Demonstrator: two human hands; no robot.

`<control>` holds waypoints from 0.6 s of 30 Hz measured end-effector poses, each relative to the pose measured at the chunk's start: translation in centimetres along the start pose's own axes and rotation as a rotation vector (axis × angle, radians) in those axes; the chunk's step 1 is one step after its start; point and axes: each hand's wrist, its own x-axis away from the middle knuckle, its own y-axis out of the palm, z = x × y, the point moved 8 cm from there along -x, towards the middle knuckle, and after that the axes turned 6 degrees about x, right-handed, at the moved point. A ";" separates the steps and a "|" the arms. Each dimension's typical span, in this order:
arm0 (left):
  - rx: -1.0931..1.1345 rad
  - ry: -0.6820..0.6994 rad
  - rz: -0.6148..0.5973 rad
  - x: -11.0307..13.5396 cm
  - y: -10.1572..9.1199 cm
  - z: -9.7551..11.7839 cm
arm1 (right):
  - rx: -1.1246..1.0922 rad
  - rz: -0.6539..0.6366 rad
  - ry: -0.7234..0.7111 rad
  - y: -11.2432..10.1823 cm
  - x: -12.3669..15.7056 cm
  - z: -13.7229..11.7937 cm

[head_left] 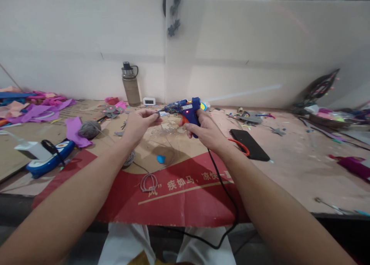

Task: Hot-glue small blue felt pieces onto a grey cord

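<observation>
My right hand (206, 132) is wrapped round the grip of a blue hot glue gun (185, 107), held above the table with its nozzle pointing left and a red light lit on its side. Its black cord (224, 188) runs down over the table edge. My left hand (139, 123) is closed in a pinch right at the nozzle tip, holding something small I cannot make out. Below the hands lies a red and brown cardboard sheet (173, 188) with a coil of grey cord (148, 182) and a small blue scrap (160, 159) on it.
A grey yarn ball (89, 129), purple felt pieces (74, 132) and a blue tool (49, 161) lie at the left. A bottle (130, 85) and a small white clock (149, 101) stand at the back wall. A black phone (250, 144) and red-handled scissors (241, 145) lie to the right.
</observation>
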 end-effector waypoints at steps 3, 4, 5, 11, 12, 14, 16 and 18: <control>-0.035 0.028 -0.006 0.0 0.0 0.2 | 0.001 0.002 -0.017 0.0 0.0 -0.1; -0.051 0.033 -0.007 0.0 0.0 0.3 | 0.006 0.002 -0.016 0.0 0.0 -0.1; -0.066 0.038 -0.008 0.1 0.0 0.4 | 0.015 0.003 -0.014 0.0 0.0 -0.1; -0.209 0.101 0.021 0.4 0.0 1.4 | 0.073 0.012 -0.015 -0.2 0.0 -0.3; -0.240 0.120 0.027 0.4 0.0 1.6 | 0.078 0.011 -0.018 -0.2 0.0 -0.3; -0.288 0.150 0.037 0.5 -0.1 1.9 | 0.078 0.008 -0.033 -0.2 0.0 -0.4; -0.303 0.162 0.044 0.5 -0.2 2.0 | 0.063 -0.004 -0.065 -0.1 0.0 -0.5; -0.281 0.151 0.043 0.4 -0.2 1.8 | 0.041 -0.019 -0.104 0.1 0.0 -0.6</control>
